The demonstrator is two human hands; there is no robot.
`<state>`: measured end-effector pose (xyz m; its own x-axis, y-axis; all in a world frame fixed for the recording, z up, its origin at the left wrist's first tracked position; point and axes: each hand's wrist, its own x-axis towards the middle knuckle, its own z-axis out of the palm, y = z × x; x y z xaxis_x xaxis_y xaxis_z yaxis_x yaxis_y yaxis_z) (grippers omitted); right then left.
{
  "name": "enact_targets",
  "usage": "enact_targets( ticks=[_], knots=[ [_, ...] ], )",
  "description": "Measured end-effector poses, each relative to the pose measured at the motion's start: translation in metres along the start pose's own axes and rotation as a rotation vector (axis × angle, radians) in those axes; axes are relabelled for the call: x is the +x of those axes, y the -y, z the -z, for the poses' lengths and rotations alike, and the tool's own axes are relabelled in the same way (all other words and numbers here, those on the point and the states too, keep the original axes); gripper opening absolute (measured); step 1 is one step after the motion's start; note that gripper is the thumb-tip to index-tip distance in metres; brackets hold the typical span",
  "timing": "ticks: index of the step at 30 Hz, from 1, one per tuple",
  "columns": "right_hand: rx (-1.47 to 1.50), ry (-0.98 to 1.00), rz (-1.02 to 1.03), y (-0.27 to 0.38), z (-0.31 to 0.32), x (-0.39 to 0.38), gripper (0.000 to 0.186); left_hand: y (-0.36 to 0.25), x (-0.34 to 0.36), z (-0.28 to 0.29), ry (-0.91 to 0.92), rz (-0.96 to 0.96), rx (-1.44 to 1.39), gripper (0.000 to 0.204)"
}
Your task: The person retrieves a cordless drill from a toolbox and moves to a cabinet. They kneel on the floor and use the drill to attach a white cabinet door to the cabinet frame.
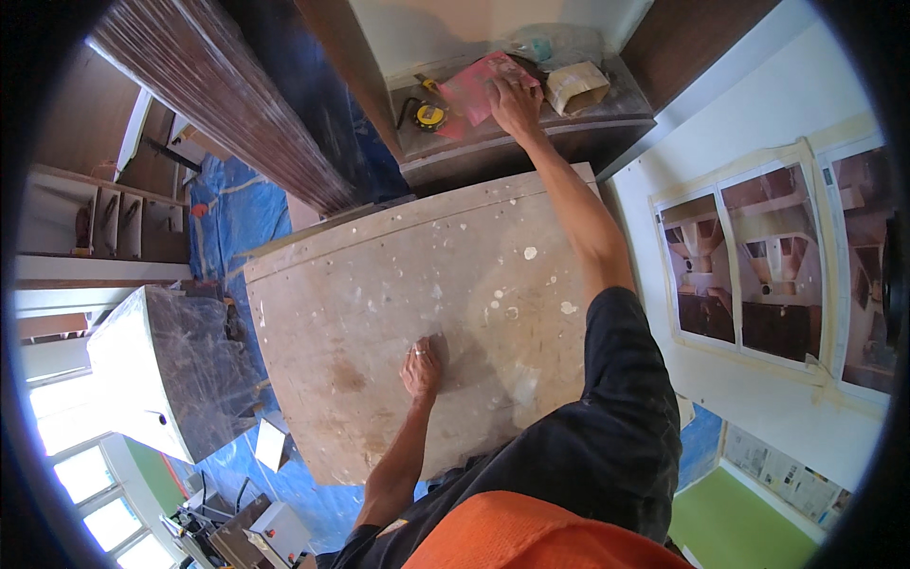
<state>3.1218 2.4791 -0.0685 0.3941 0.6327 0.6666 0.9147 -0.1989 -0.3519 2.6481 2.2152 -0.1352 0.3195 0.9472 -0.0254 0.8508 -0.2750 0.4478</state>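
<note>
Roomy board [355, 284], left fingers [418, 352] curled inside edges, right fingers [502, 90] on sheet [471, 87], grip unclear

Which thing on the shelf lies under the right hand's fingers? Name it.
The pink sheet: the right hand is over its right end; the yellow tape measure lies left of it, the beige paper right.

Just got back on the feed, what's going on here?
The person's right hand is on a pink sheet on the brown shelf; how firm its grip is, I can't tell. The left hand appears to rest on the stained wooden board. A yellow-and-black tape measure lies left of the sheet.
</note>
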Motion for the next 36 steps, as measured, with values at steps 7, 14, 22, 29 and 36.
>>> enact_targets(
  ticks=[7,14,22,29,36],
  knots=[
    [0.017,0.304,0.133,0.014,0.030,-0.033,0.065,0.004,-0.003,-0.001,0.041,0.020,0.016,0.017],
    [-0.058,0.206,0.232,0.017,0.042,0.001,0.052,0.001,-0.004,0.003,0.092,0.041,0.041,0.024],
    [0.055,0.092,-0.231,0.042,0.093,0.026,0.029,0.000,-0.008,0.010,0.096,0.043,-0.018,0.023],
    [0.212,-0.503,0.064,0.079,0.303,0.053,0.027,-0.001,-0.011,0.014,0.116,0.086,-0.013,0.025],
    [0.105,-0.806,0.287,0.099,0.445,0.187,0.027,0.000,-0.014,0.020,0.087,0.045,-0.080,0.028]
  ],
)
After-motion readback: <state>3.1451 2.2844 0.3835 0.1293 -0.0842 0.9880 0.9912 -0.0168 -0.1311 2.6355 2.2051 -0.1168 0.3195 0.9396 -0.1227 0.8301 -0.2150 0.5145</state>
